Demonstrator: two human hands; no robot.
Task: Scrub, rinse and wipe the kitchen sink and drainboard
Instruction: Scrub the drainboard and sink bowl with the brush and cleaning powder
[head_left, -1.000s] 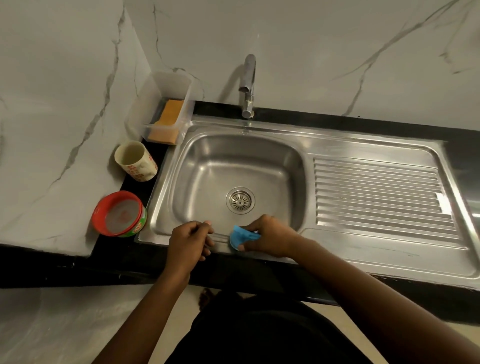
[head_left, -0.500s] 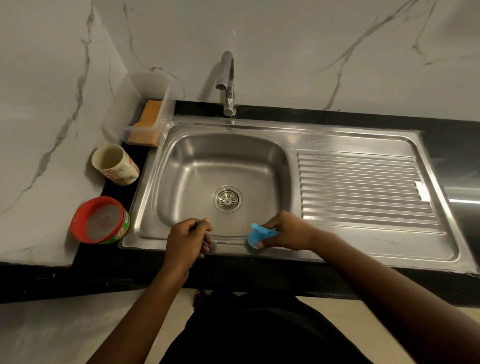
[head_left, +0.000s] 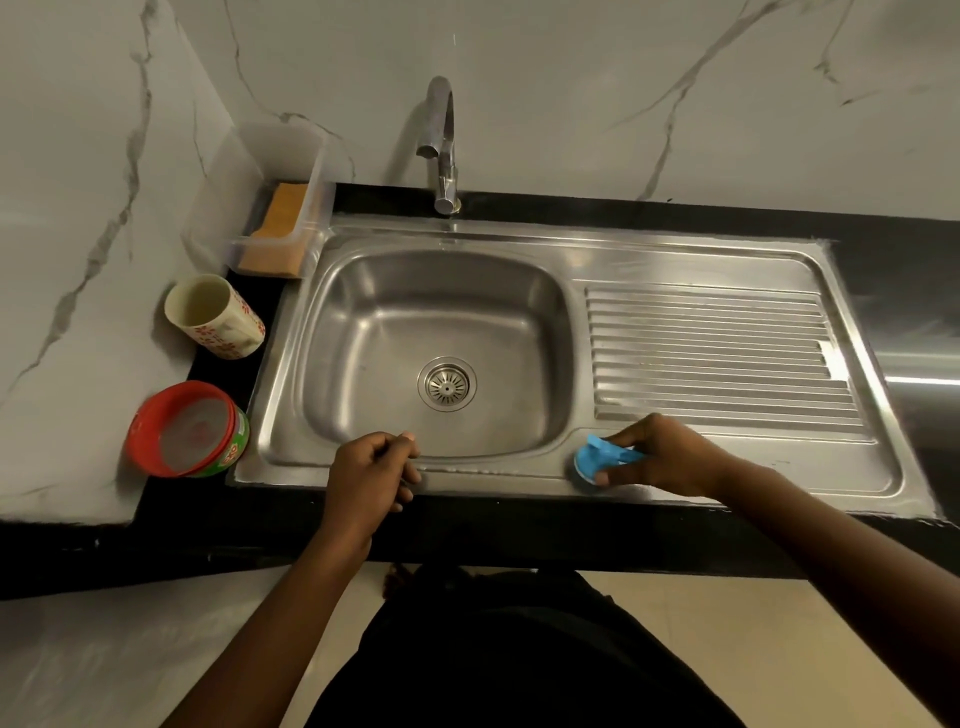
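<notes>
Right hand (head_left: 670, 457) closed around blue scrubber (head_left: 597, 461) at its fingertips, on sink (head_left: 493, 475) front rim.

At the black bench's (head_left: 311, 525) back left corner we find a clear plastic rectangular container (head_left: 223, 208) holding an orange sponge (head_left: 283, 210). Along its left edge stand a cream floral-patterned cup (head_left: 228, 332) and, nearer us, a red-lidded round tub (head_left: 182, 428).

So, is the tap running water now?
Off, it seems: no stream falls from the tap into the sink.
</notes>
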